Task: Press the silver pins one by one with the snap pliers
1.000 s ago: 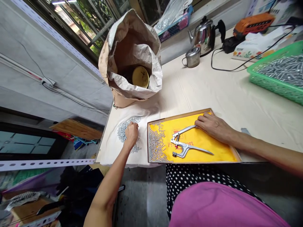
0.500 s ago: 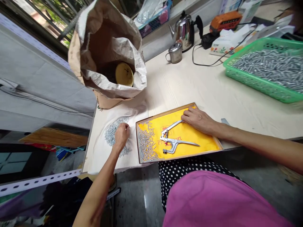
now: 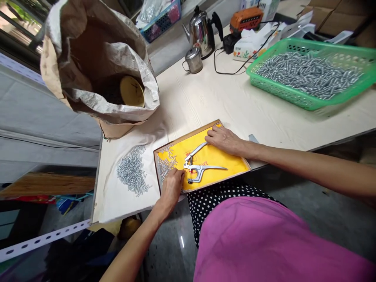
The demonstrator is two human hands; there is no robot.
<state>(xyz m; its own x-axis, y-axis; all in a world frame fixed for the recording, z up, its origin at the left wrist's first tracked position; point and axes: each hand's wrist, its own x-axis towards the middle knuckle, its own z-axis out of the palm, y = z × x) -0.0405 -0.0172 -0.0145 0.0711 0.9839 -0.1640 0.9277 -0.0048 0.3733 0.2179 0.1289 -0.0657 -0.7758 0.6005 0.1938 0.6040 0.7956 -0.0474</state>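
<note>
My left hand (image 3: 172, 185) is over the left end of a shallow tray (image 3: 188, 135) lined with yellow. Its fingers are pinched together, and whatever they hold is hidden. Small metal pins (image 3: 165, 162) lie scattered in that end, partly covered by the hand. In the tray's middle lies a pair of spring-loaded metal pliers (image 3: 199, 170), jaws toward the left. My right hand (image 3: 225, 140) is at the far right of the tray, its curled fingers closed at the end of the pliers' upper handle. Left of the tray, a pile of pins (image 3: 132, 170) rests on white cloth.
A big open paper sack (image 3: 117, 117) with a yellow bowl (image 3: 132, 91) inside stands at the back left. Behind are a metal kettle (image 3: 201, 33), a lidded cup (image 3: 194, 60) and an orange battery (image 3: 246, 19). A green basket (image 3: 282, 94) of metal pieces sits at right.
My left hand has moved right, from the pile of pins on the cloth to over the tray's left end. My right hand stays at the pliers' handle. The view has shifted right.
</note>
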